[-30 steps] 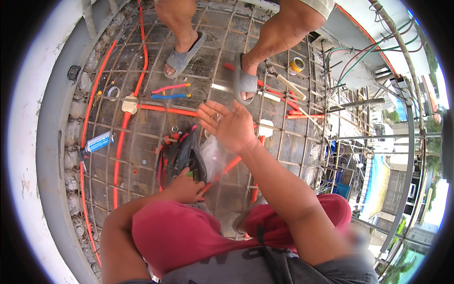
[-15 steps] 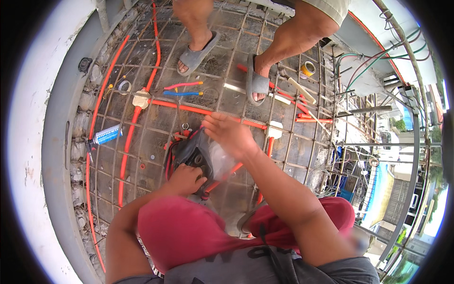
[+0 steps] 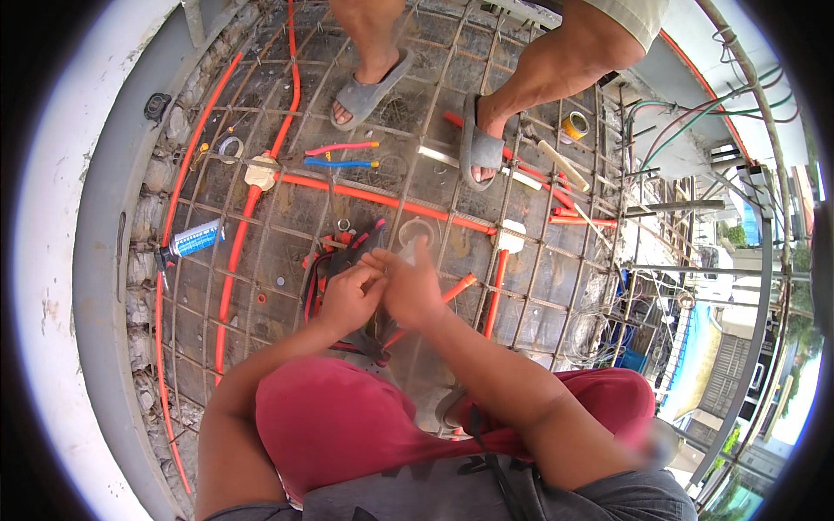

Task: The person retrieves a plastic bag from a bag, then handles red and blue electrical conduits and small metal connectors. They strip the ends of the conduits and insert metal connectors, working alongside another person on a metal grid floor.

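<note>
steel reinforcement mesh [image 3: 287, 260] over a dark slab form, bounded on the left by a grey curved edge and a white wall; rooftops and greenery beyond the right edge.

item: left hand [image 3: 349, 297], fingers curled in, pinching at something small where it meets the other hand; what it grips cannot be told.
item: right hand [image 3: 410, 291], fingers bent and closed toward the left hand, touching it; a clear plastic bag [image 3: 415, 239] shows just past its fingertips, whether the hand holds it cannot be told.
item: black and red tool bag [image 3: 334, 260], lying on the mesh directly under and beyond both hands.
item: orange conduit [image 3: 373, 198], running across the mesh beyond the hands, joined at a pale junction box [image 3: 261, 171] on the left and another pale box [image 3: 511, 234] on the right; further orange runs curve along the left edge.
item: two short pieces, one red [image 3: 340, 148], one blue [image 3: 340, 162], side by side beyond the conduit.
item: blue and white tube [image 3: 193, 240], lying near the left edge.
item: yellow tape roll [image 3: 573, 127], far right on the mesh.
item: another person's feet in grey sandals [image 3: 480, 143], standing on the mesh at the far side, well apart from the hands.
item: red shorts [image 3: 334, 430] over the person's knees, near the lower edge.
</note>
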Action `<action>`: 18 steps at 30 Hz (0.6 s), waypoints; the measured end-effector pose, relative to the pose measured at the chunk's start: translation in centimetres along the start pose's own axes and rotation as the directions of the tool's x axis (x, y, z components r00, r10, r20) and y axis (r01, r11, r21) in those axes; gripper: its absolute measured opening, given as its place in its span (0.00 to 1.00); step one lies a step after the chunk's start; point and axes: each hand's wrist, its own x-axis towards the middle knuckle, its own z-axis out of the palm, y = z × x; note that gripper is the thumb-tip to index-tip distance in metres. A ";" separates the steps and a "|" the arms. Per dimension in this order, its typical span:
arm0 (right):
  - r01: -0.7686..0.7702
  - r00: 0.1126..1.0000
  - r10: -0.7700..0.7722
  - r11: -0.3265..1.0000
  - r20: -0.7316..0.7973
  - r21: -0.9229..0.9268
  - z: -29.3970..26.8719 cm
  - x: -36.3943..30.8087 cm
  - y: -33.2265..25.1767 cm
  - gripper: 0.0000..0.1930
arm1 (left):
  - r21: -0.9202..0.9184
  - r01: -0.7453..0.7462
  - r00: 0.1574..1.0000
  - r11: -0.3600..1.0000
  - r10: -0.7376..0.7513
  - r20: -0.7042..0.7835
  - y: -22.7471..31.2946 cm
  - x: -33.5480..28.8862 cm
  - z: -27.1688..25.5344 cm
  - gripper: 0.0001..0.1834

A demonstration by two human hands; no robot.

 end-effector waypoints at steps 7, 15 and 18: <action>0.105 0.885 -0.210 0.959 -0.415 -0.262 -5.8 2.2 0.7 0.34 | 0.110 0.003 0.995 0.994 -0.014 0.098 -1.9 -1.5 1.4 0.08; -0.249 0.798 -0.558 0.038 -0.228 -0.968 -2.6 0.0 -1.8 0.30 | 0.722 -0.096 0.967 0.685 -0.107 0.230 -5.0 -0.2 0.2 0.17; -0.370 0.850 -0.478 -0.243 -0.221 -0.897 -0.9 0.0 -1.1 0.30 | 0.729 0.007 0.993 0.685 -0.092 0.078 -5.4 0.5 0.2 0.24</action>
